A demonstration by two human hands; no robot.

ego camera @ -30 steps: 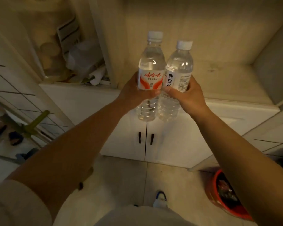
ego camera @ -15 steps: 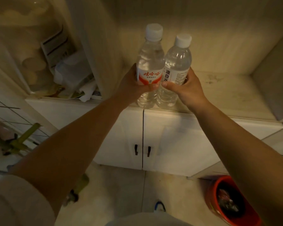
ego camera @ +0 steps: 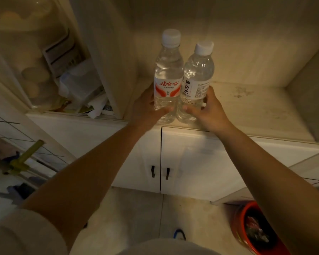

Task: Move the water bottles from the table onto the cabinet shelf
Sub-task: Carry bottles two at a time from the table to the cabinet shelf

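Note:
Two clear water bottles with white caps stand side by side, touching, at the front edge of the cabinet shelf (ego camera: 256, 107). The red-labelled bottle (ego camera: 167, 76) is on the left, and my left hand (ego camera: 145, 109) wraps around its lower part. The white-labelled bottle (ego camera: 196, 80) is on the right, with my right hand (ego camera: 208, 111) gripping its lower part. Both bottle bases rest on the shelf surface near its front lip.
A vertical divider (ego camera: 107, 57) separates this shelf from a cluttered compartment (ego camera: 75, 85) with papers and containers on the left. Closed white doors with dark handles (ego camera: 159, 173) sit below. A red bin (ego camera: 254, 230) stands on the floor at lower right.
Both hands carried the bottles forward and down, from in front of the cabinet doors to the shelf's front edge, where the bases now rest. My grips have slid lower on the bottles.

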